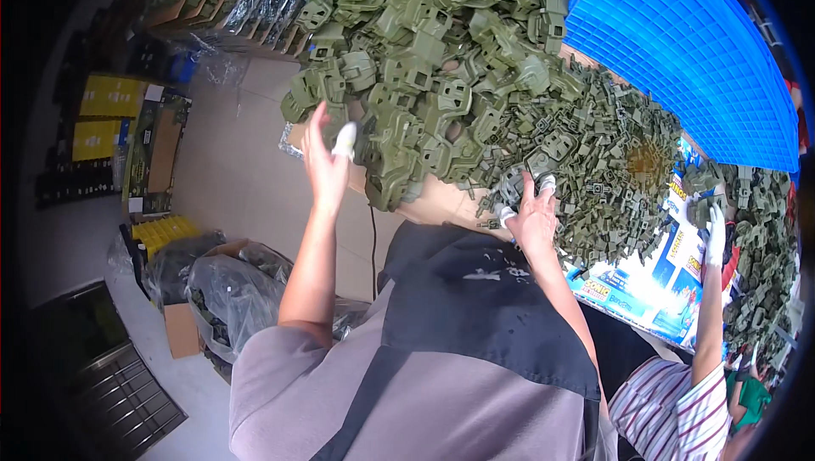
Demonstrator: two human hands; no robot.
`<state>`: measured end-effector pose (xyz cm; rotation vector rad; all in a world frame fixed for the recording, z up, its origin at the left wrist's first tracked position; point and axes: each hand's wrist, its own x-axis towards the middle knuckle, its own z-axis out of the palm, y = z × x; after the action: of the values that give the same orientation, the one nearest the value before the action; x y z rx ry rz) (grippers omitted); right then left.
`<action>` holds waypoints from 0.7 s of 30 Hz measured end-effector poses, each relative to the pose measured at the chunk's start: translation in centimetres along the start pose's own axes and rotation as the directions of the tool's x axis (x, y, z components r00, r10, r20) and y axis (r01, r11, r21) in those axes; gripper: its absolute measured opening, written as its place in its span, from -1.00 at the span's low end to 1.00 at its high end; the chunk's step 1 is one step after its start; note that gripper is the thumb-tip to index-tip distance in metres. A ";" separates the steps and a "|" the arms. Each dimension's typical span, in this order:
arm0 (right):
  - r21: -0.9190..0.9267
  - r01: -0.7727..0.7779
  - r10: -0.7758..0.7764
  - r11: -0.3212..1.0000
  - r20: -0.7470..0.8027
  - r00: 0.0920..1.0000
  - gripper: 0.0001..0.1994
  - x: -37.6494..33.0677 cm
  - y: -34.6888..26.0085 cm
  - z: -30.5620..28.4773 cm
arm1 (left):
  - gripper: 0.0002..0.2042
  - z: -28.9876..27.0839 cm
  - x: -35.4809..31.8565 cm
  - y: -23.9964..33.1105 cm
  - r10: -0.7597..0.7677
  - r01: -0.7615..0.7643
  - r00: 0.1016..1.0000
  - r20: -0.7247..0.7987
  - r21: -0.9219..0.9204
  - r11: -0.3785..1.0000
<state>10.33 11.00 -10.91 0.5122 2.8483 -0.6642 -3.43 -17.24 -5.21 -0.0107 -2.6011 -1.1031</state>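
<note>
My left hand [327, 160] is raised at the left edge of a heap of large olive-green moulded plastic shells [433, 79]. Its fingers are apart with nothing between them, and a white cot covers the thumb. Lower and to the right, my right hand [535, 219] reaches onto a heap of small olive-green plastic parts [607, 168]. White cots cover its thumb and another finger. Its fingers are spread over the small parts, and I see none gripped. Bare brown cardboard [441, 205] shows between the two hands.
A blue plastic crate [679, 45] stands tilted behind the small parts. At the right, a co-worker's gloved hand [715, 236] is among more green parts above a printed sheet [620, 287]. Clear plastic bags [233, 295] and yellow boxes [98, 138] lie at the left.
</note>
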 end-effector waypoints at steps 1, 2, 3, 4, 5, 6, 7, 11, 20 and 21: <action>0.007 -0.017 0.017 1.000 0.044 0.999 -0.23 0.0 0.3 0.5 | -0.51 -0.5 -1.1 0.0 0.150 -0.151 0.989 0.019 0.073 0.986; 0.013 -0.036 0.035 0.999 0.087 0.996 -0.25 0.1 0.8 1.1 | -0.54 -0.6 -2.2 0.6 0.295 -0.299 0.954 0.049 0.143 0.943; 0.060 0.027 -0.026 0.998 -0.013 1.000 -0.28 -0.2 1.4 1.7 | -0.55 0.1 -3.8 2.3 0.307 -0.333 0.929 0.206 0.107 0.937; 0.070 0.025 -0.024 0.997 -0.017 1.000 -0.26 -0.1 2.1 1.9 | -0.48 1.6 -5.1 1.8 0.439 -0.471 0.817 0.374 -0.007 0.882; 0.087 0.022 -0.020 0.996 -0.021 1.000 -0.24 0.1 2.7 2.0 | -0.36 2.3 -6.4 3.7 0.418 -0.483 0.767 0.487 0.009 0.875; 0.138 0.017 -0.011 0.990 -0.039 0.999 -0.25 0.0 3.0 1.5 | -0.32 3.6 -7.3 4.0 0.420 -0.490 0.765 0.489 0.017 0.872; 0.192 0.008 0.003 0.981 -0.057 0.998 -0.25 -0.2 3.4 0.7 | -0.28 4.1 -7.6 3.7 0.425 -0.500 0.759 0.493 0.023 0.866; 0.790 -0.038 0.084 0.613 -0.017 0.996 -0.30 -0.9 5.1 -1.7 | -0.18 1.6 -5.7 -0.2 0.334 -0.347 0.932 0.143 0.079 0.935; 0.301 0.591 -0.262 0.748 -0.684 0.680 -0.19 -1.7 -7.4 -26.3 | -0.26 0.7 3.4 -14.7 0.007 0.058 0.986 0.169 -0.377 0.924; 0.183 0.639 -0.301 0.747 -0.764 0.570 -0.17 -1.6 -9.0 -29.2 | -0.26 1.7 3.7 -15.5 0.074 -0.021 0.985 0.157 -0.316 0.948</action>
<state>6.01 16.26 18.87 -0.0511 3.6056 -1.5586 -9.38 -27.34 -16.05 -0.2474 -2.5195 -1.5465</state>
